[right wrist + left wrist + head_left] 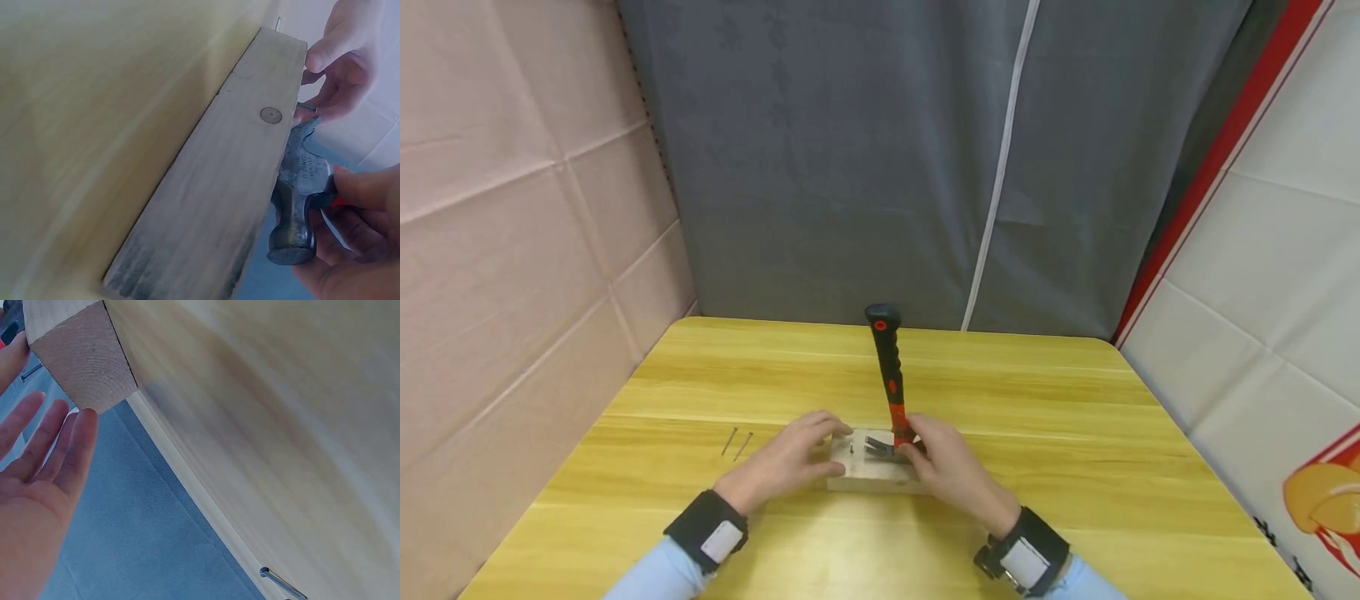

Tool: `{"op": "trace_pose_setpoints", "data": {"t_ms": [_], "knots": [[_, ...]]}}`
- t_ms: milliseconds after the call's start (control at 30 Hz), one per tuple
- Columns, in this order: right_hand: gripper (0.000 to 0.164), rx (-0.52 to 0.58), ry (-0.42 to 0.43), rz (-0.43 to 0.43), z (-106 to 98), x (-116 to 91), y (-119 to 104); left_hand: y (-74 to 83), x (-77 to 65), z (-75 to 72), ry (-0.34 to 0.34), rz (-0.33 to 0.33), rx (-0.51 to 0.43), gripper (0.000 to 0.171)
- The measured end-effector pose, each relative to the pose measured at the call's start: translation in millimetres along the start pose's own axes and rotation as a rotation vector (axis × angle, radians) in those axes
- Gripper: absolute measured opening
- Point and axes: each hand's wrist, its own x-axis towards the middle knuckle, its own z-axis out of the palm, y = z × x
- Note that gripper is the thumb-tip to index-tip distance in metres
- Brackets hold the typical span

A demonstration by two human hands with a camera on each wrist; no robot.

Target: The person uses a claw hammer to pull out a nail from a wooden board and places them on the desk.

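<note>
A claw hammer (pixel 889 367) with a black and red handle stands upright on a wooden block (pixel 880 483), its head low over the top face. The claw points left toward a small nail (pixel 852 449) standing up from the block. My right hand (pixel 958 467) pinches the hammer's neck just above the head, thumb in front. At the block's left end is my left hand (pixel 793 458), thumb at the near corner and fingers spread loosely by the far one. In the right wrist view the steel hammer head (pixel 300 181) shows beside the block's side face.
Two loose nails (pixel 736 443) lie on the yellow wood-grain table (pixel 647 475), left of the left hand. A grey curtain (pixel 820 167) hangs behind the table's far edge. Pale cloth walls (pixel 527 275) rise on both sides.
</note>
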Motion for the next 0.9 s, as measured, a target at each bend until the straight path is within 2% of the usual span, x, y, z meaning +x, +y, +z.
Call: {"op": "trace_pose_setpoints", "data": {"t_ms": [333,667,900], "knots": [[0.019,-0.064,-0.018,0.003,4,6,-8,-0.6,-0.3,-2.0,-0.007,-0.021,0.001,0.048],[0.020,-0.048,-0.035,-0.008,9,12,-11,-2.4,0.1,-0.9,0.002,-0.017,-0.042,0.054],[0.020,-0.068,-0.055,-0.003,11,17,-15,-1.2,0.9,-1.8,0.010,-0.046,-0.065,0.056]]}}
